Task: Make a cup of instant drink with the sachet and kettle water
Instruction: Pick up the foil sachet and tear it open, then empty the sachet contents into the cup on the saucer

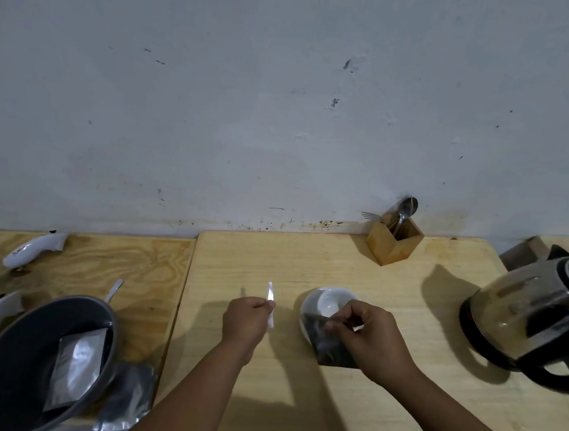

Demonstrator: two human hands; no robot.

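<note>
A white cup (329, 300) stands on a white saucer (306, 311) in the middle of the wooden table (387, 327). My right hand (365, 337) grips a dark sachet (328, 344) just in front of the cup, covering the saucer's near side. My left hand (246, 320), a little left of the cup, pinches a thin torn-off strip (270, 301) that shows silvery white. The steel and black kettle (535, 319) stands at the table's right edge, its handle toward me.
A wooden holder (394, 240) with a spoon and fork stands at the wall. On the left table sit a grey bowl (5, 362) holding a silver sachet (75, 365), two white handled tools (32, 250) and a dark packet (129, 397).
</note>
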